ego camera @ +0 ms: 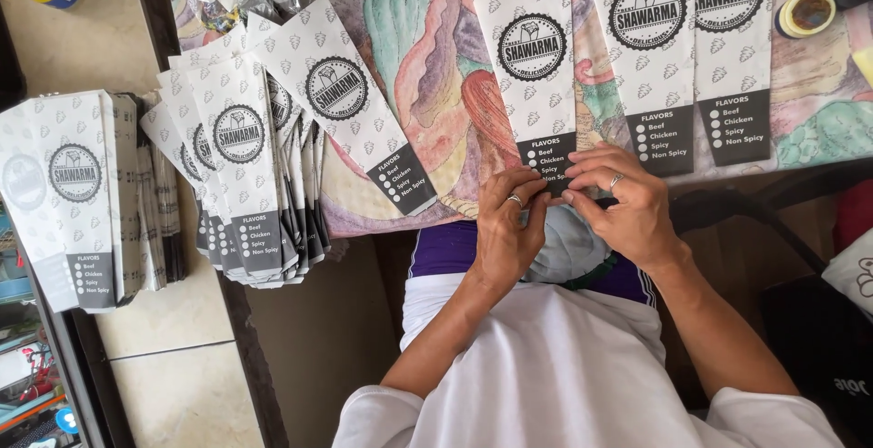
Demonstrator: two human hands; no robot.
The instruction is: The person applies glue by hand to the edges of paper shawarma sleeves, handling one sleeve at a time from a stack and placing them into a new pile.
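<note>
Your left hand point(509, 230) and right hand point(627, 207) meet at the near end of a long white paper sleeve point(532, 57) with a round dark emblem and a dark band at its foot. It lies flat on the patterned cloth point(427, 57) over the counter, its near end right at the edge in front of you. Both sets of fingers are pinched together on that dark end, thumbs and forefingers close, so you are gripping the paper itself.

Judge this sleeve as very light, thin and limp: it will bend under its own length if lifted by one corner, and it creases easily. The printed surface looks smooth, so it may slide on the cloth. Holding the short end with both hands, as you do now, looks the soundest grip.

Two more sleeves point(650, 57) lie just beside it to your right, one loose sleeve point(350, 102) and a fanned stack point(241, 175) to your left, and a tape roll point(806, 13) sits farther off.
</note>
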